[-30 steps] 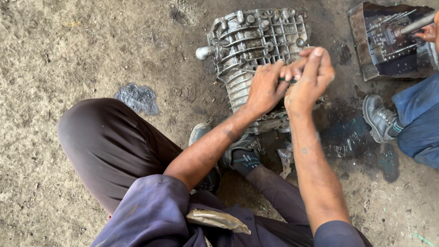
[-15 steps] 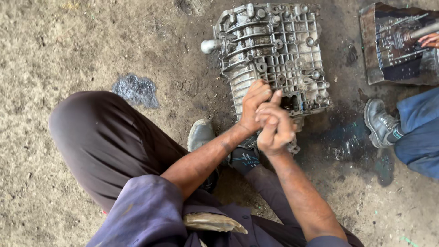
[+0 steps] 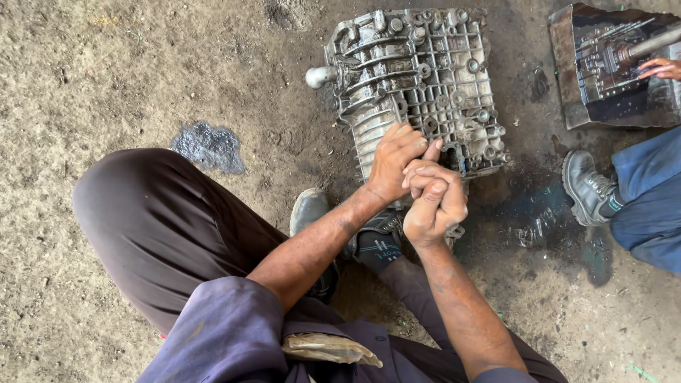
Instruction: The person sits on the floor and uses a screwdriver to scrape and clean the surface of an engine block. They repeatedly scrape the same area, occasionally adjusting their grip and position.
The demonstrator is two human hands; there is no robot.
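On oil-stained dirt floor (image 3: 128, 78): left hand (image 3: 394, 162) gripping ribbed gearbox casing (image 3: 418, 78), right hand (image 3: 436, 202) fisted alongside, contents hidden.

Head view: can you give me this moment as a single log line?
left hand: on grey metal gearbox casing | right hand: clenched beside left hand, contents hidden | casing: on dirt floor | co-worker's shoe: nearby

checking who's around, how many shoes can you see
2 for sure. One dark shoe sits left of the person's left forearm, below the metal casing. One laced shoe belongs to a co-worker at the right edge. Others may be hidden under the arms.
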